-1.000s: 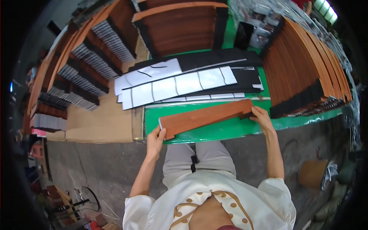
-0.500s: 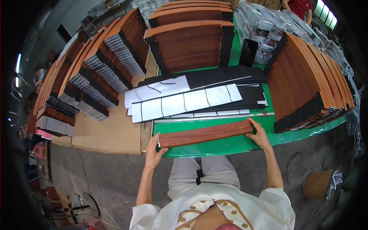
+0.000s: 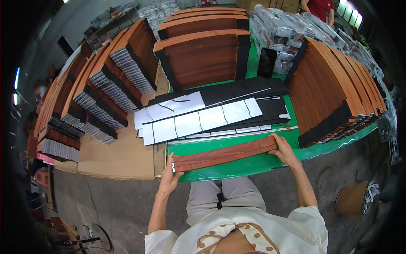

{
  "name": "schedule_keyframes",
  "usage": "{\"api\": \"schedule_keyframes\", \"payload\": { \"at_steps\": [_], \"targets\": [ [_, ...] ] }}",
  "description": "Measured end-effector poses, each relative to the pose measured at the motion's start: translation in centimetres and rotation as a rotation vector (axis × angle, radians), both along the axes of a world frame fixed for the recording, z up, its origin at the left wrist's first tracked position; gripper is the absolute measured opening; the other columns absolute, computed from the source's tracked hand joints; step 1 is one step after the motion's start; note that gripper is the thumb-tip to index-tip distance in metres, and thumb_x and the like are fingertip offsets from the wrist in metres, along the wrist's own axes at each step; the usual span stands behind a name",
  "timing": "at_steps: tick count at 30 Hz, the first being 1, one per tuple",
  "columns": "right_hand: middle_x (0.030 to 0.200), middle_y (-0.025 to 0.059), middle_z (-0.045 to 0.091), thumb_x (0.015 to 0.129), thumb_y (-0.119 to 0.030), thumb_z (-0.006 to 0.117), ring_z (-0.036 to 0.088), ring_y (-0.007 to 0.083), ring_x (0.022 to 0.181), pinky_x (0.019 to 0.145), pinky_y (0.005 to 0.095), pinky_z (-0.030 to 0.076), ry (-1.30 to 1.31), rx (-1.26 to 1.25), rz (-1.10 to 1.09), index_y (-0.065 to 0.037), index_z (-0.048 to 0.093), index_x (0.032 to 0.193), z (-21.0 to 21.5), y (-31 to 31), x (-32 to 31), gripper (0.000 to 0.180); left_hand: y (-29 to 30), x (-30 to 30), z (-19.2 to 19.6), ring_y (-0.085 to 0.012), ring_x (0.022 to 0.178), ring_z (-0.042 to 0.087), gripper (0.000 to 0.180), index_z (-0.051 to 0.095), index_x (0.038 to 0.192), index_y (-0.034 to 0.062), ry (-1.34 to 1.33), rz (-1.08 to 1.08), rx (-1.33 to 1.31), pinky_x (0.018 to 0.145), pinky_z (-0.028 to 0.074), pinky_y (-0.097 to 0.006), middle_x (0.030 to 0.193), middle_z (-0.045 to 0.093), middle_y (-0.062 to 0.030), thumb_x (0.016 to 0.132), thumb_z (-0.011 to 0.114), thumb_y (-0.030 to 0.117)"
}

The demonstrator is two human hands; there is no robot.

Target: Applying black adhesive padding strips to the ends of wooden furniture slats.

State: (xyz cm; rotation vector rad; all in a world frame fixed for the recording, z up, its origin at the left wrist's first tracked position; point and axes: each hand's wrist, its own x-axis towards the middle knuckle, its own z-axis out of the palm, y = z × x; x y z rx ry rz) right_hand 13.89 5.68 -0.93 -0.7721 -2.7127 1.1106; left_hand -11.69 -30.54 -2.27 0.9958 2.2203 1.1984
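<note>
Across the near side of the green-covered table (image 3: 279, 165), a long reddish-brown wood-grain strip (image 3: 224, 154) lies between my two hands, with a lengthwise line along its face. My left hand (image 3: 169, 178) is closed on its left end, where a pale, hollow-looking edge shows. Around the right end curls my right hand (image 3: 284, 150), thumb at the near side and fingers at the far side. Just beyond the strip, a white strip sheet with black cross lines (image 3: 203, 121) rests on black sheets (image 3: 245, 87) and another white sheet.
Stacks of wood-grain panels with black-wrapped ends stand at the left (image 3: 135, 59), at the back (image 3: 203, 59) and at the right (image 3: 325, 93). Brown cardboard (image 3: 114, 158) covers the left table. Plastic-wrapped bundles (image 3: 287, 34) lie at the back right, near a person in red (image 3: 319, 8).
The view has shifted slightly, so the table sits lower in the picture. The strip stays between both hands, tipped a little so the line on its face shows more.
</note>
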Motion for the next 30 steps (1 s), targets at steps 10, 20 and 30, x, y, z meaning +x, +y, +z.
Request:
{"api": "schedule_keyframes", "payload": {
  "at_steps": [10, 20, 30],
  "targets": [
    [0.123, 0.0153, 0.053, 0.070, -0.008, 0.073, 0.044, 0.0364, 0.119, 0.106, 0.0496, 0.024, 0.064, 0.138, -0.033, -0.010, 0.037, 0.131, -4.3, -0.3, 1.0, 0.071, -0.4, -1.2, -2.7, -0.0228, 0.110, 0.054, 0.062, 0.039, 0.132, 0.0022, -0.077, -0.007, 0.097, 0.093, 0.042, -0.032, 0.120, 0.055, -0.0153, 0.076, 0.066, -0.003],
    [0.109, 0.0064, 0.059, 0.085, -0.019, 0.060, 0.054, 0.0124, 0.101, 0.088, 0.0281, 0.043, 0.567, -0.362, -0.139, -0.002, 0.051, 0.123, 8.4, 3.6, -6.5, 0.043, 3.9, -9.6, 10.8, -0.0122, 0.092, 0.056, 0.050, 0.047, 0.128, -0.0041, -0.138, 0.223, 0.380, 0.084, 0.044, -0.026, 0.100, 0.061, -0.0073, 0.086, 0.060, 0.019],
    [0.086, 0.0043, 0.064, 0.089, -0.050, 0.051, 0.059, 0.0126, 0.078, 0.073, 0.0252, 0.043, 0.590, -0.255, -0.295, -0.003, 0.062, 0.104, 20.1, 15.8, -25.4, 0.051, 18.4, -27.2, 23.5, -0.0090, 0.060, 0.050, 0.036, 0.067, 0.087, 0.0047, -0.071, 0.463, 0.358, 0.057, 0.042, -0.025, 0.073, 0.059, 0.0006, 0.086, 0.059, 0.040]
  ]
}}
